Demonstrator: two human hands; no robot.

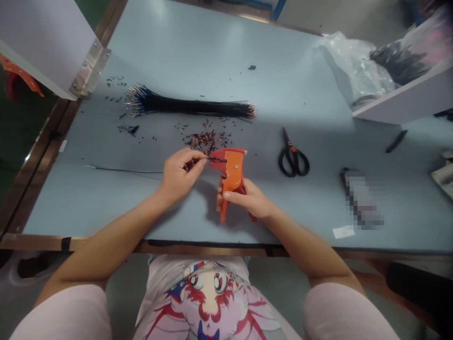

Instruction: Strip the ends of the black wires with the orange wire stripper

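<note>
My left hand pinches a thin black wire, whose blue-tipped end trails out to the left over the table. The wire's other end is at the jaws of an orange and red wire stripper. My right hand is wrapped round the stripper's handles. Beyond my hands lies a long bundle of black wires, with blue and metal tips on the left and bare copper ends on the right. A pile of small black and copper scraps sits between the bundle and the stripper.
Black-handled scissors lie right of my hands. Farther right are a blurred-out object, a white paper slip and a black item. Plastic bags stand at the back right; a hinged panel is at the back left.
</note>
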